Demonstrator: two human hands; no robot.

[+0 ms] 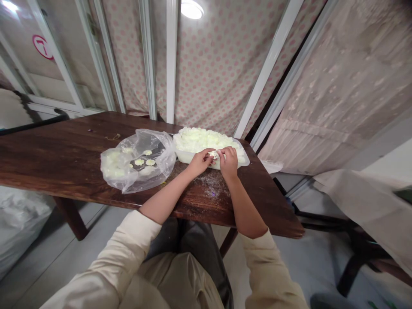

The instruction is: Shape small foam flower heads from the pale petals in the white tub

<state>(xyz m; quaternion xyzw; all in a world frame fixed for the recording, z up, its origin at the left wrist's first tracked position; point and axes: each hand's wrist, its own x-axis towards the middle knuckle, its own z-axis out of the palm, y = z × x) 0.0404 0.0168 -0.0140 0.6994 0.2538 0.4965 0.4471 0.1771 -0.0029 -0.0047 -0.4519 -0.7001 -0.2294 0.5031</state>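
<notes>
My left hand point(200, 161) and my right hand point(228, 159) meet at the near rim of a clear plastic tray point(244, 162) heaped with pale yellow-white pieces point(199, 138). Both hands pinch one small pale piece point(213, 153) between their fingertips, just above the tray's front edge. The fingers of both hands are curled closed around it. Both forearms reach over the near edge of the dark wooden table point(58, 156).
A crumpled clear plastic bag point(138, 161) with several small pale pieces on it lies left of the tray. White crumbs point(212, 184) dust the table near my wrists. A rubber band point(112, 137) lies farther left. Curtained walls stand behind; a white sack point(19, 223) sits on the floor at left.
</notes>
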